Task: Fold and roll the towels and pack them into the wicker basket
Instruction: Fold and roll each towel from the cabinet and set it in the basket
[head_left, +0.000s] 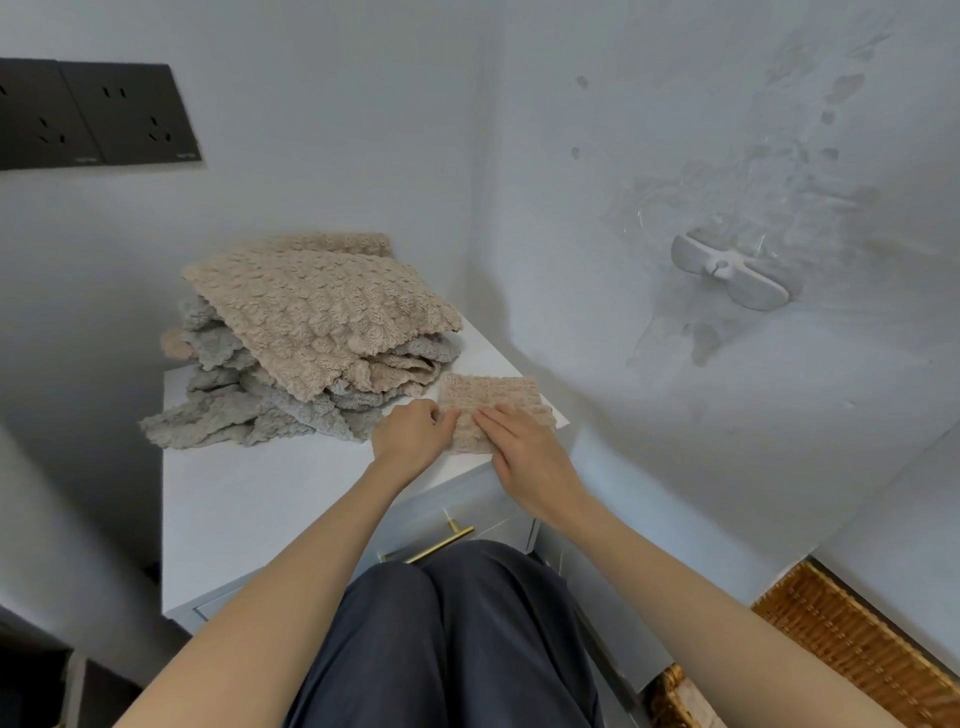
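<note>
A small beige towel, folded into a narrow strip, lies on the white cabinet top near its right edge. My left hand grips the strip's near left edge with curled fingers. My right hand lies on the near end with fingers extended, pressing it flat. Behind and to the left sits a heap of towels, beige ones on top of grey ones. The wicker basket stands on the floor at the lower right, only partly in view.
The cabinet stands in a corner between two pale walls. A brass drawer handle juts from its front above my knees. Black wall sockets are at the upper left, a white wall hook on the right wall.
</note>
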